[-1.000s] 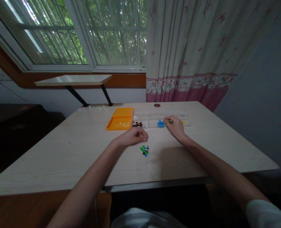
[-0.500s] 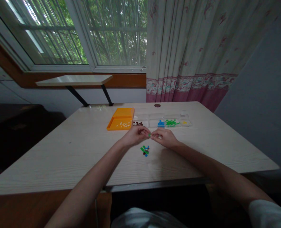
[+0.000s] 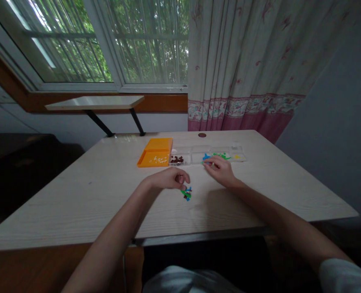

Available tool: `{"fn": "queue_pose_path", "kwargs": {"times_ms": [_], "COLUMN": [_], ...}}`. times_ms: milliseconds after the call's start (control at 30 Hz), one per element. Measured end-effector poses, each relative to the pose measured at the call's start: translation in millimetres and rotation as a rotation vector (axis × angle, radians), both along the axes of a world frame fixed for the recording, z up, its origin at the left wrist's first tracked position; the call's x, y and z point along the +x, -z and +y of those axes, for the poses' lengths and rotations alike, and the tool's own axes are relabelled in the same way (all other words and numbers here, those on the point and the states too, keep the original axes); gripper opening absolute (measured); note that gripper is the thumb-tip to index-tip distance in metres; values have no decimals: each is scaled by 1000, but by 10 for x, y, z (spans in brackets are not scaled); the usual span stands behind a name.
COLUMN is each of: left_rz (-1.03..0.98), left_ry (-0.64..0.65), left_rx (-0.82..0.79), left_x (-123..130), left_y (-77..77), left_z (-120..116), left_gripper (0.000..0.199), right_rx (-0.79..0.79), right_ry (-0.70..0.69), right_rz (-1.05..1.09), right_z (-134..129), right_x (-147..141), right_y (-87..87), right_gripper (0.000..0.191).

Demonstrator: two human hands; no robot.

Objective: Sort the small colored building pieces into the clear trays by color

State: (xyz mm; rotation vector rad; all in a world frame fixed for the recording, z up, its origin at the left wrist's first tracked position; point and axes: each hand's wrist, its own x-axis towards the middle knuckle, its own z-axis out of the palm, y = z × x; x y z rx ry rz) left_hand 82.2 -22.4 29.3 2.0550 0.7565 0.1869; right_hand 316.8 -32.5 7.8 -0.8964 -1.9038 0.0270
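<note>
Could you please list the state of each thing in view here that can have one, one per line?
Left hand: curled loosely, resting on the table; contents cannot be told.
Right hand: fingertips pinched at the clear compartment tray, on something too small to name.
Orange tray: open, small white pieces inside.
Clear compartment tray: open, holding brown, blue, green and yellow pieces.
Small brick cluster: lying loose on the table.
Curtain: drawn to the right.

The right hand (image 3: 221,171) has left the left hand (image 3: 170,179) for the clear tray (image 3: 199,156).
</note>
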Motion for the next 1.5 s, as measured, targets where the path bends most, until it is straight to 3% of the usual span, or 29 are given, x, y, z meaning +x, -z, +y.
{"fn": "queue_pose_path", "kwargs": {"times_ms": [167,667,900,1133,1267,1400,1500], "left_rz": [72,47,45,-53,-108,-188,-345], "left_ry": [107,86,85,-66,-201,-344,-424], "left_rx": [10,-5,-4,27,96,46,-13], "left_x": [-51,3,2,14,21,62,129], "left_y": [18,8,-42,-87,-50,43,95], "left_z": [30,5,-21,-23,-2,22,42], "left_gripper": [32,22,20,22,24,30,27], "right_rx": [17,60,45,-152,-273,-242,-176], "right_ry": [41,23,109,451,543,534,354], "right_rz": [11,44,-14,-176,-267,-231,-211], "right_z": [21,14,118,373,454,430,324], "right_x": [53,46,170,581,718,677,503], "right_y": [-10,-28,-46,-39,4,16,13], "right_gripper": [15,12,15,17,23,26,24]}}
